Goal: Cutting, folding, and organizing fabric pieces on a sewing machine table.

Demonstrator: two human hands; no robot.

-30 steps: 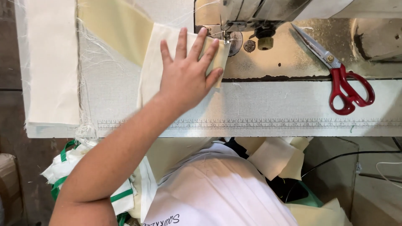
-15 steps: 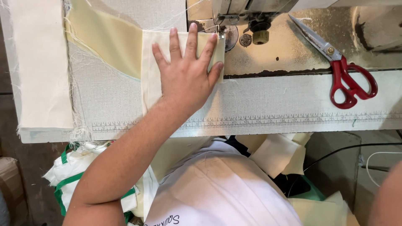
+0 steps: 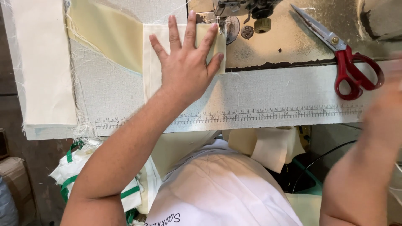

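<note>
while our left hand (image 3: 184, 69) lies flat with the fingers spread on the narrow cream fabric strip (image 3: 155, 67), the strip sits on the grey padded table (image 3: 272, 96) and its far end reaches under the sewing machine foot (image 3: 219, 23), just beyond our fingertips. this hand grips nothing; it only presses the cloth down. our right hand (image 3: 387, 104) comes in blurred at the right side, near the red scissors (image 3: 349, 62), and we cannot tell if it is open or closed, or if it touches anything.

to do this step well, we judge that the palm should keep even pressure, so the strip does not slide or wrinkle, and the long edge should stay straight toward the needle. our index finger and thumb are very near to the foot, so we should keep them a little to the side of it. behind the left hand lies a wider yellow fabric piece (image 3: 109, 33), and farther left of it a stack of white cloth (image 3: 46, 67) with loose threads at its edge.
</note>
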